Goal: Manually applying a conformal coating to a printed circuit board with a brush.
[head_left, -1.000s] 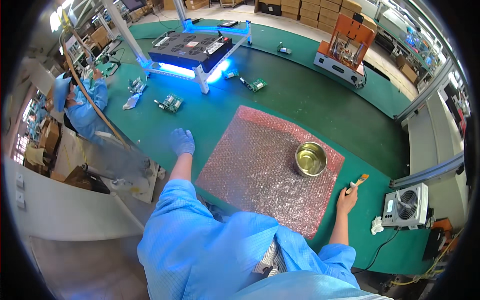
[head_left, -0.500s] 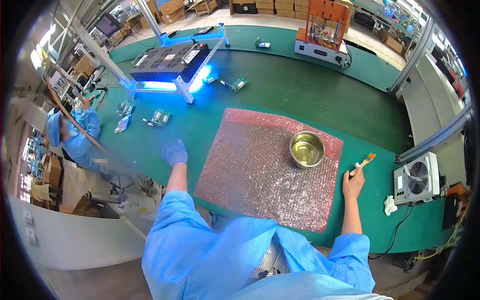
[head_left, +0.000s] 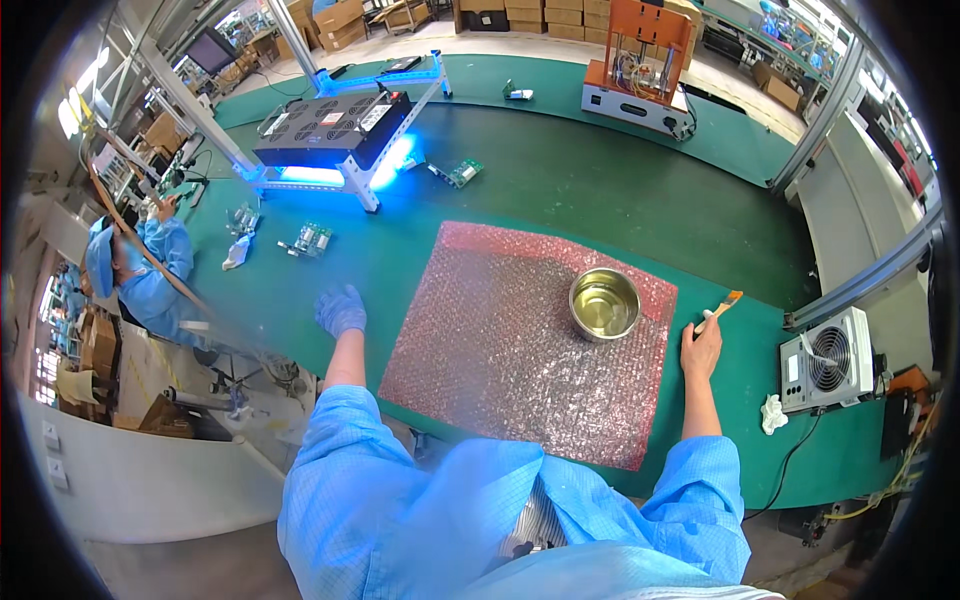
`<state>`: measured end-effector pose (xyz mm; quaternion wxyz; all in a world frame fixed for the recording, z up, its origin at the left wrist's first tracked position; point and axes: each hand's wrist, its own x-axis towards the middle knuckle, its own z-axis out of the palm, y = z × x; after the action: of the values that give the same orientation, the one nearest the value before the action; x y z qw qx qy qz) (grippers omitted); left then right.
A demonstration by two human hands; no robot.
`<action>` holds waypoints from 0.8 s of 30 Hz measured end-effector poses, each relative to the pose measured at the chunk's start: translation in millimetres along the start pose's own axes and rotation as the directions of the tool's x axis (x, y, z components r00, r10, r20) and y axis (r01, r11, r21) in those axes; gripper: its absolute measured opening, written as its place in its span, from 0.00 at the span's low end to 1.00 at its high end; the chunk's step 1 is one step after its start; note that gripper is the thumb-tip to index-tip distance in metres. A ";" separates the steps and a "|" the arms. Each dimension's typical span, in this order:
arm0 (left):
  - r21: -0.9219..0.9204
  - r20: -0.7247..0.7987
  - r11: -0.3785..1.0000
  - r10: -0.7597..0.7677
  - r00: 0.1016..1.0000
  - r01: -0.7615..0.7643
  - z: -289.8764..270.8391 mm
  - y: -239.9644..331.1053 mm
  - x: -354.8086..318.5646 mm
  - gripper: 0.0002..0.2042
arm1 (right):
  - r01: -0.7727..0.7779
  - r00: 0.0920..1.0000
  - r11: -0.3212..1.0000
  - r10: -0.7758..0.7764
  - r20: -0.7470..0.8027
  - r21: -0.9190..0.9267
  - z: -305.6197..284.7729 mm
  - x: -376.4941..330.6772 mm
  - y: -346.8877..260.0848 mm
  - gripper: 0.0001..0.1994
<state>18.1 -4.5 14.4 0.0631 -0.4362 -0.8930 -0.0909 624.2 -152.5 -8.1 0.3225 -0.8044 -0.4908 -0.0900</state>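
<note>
Metal bowl (head_left: 580, 325) holds yellowish liquid (head_left: 602, 312) near right edge of bubble wrap (head_left: 500, 340); right hand (head_left: 702, 350) grips paintbrush (head_left: 723, 304), left hand (head_left: 341, 309) loose over workbench (head_left: 385, 275)

Brush (head_left: 718, 310): orange bristles, tan handle. Left glove (head_left: 341, 311): pale lavender-blue. Bubble sheet (head_left: 480, 345): translucent pink, redder borders, dimpled all over. Bowl (head_left: 577, 307): silver; liquid (head_left: 604, 310) yellowish. Smock (head_left: 370, 500): light blue, fine grid. Mat (head_left: 600, 190): green. Fan unit (head_left: 828, 360): off-white, dark round grille. Machine (head_left: 645, 70): orange above, white below.
</note>
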 end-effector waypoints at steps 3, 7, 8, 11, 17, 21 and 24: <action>-0.008 0.010 1.000 -0.009 1.000 0.009 3.8 -2.2 0.8 0.25 | 0.010 1.000 1.000 -0.010 0.001 -0.014 2.6 0.0 0.6 0.18; -0.018 0.008 1.000 -0.013 1.000 0.013 2.9 -1.7 1.8 0.26 | -0.007 1.000 1.000 0.006 -0.012 -0.007 -0.6 -0.4 -3.6 0.17; -0.025 0.007 1.000 -0.013 1.000 0.014 1.4 -2.5 2.8 0.26 | -0.005 1.000 1.000 0.004 -0.017 -0.015 -1.2 -0.5 -2.9 0.17; -0.027 0.012 1.000 -0.012 1.000 0.012 4.1 -2.4 5.5 0.27 | -0.006 1.000 1.000 0.005 -0.004 -0.029 2.0 0.4 -1.3 0.17; -0.021 0.022 1.000 -0.007 1.000 0.008 0.9 -1.8 1.6 0.27 | -0.025 1.000 0.999 0.025 0.003 -0.022 0.7 -3.4 -1.7 0.17; 0.033 -0.030 0.999 0.029 0.999 -0.028 8.0 -8.1 3.5 0.24 | -0.026 1.000 1.000 0.026 0.002 -0.013 0.8 -4.4 0.2 0.17; 0.040 -0.073 0.999 0.027 0.997 -0.024 13.6 -10.0 4.4 0.23 | -0.033 0.999 0.999 0.033 0.012 -0.011 1.5 -4.8 0.8 0.16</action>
<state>7.1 -4.2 0.9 0.1055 -0.4428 -0.8860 -0.0883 622.3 -155.4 -11.9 0.3165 -0.8146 -0.4789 -0.0827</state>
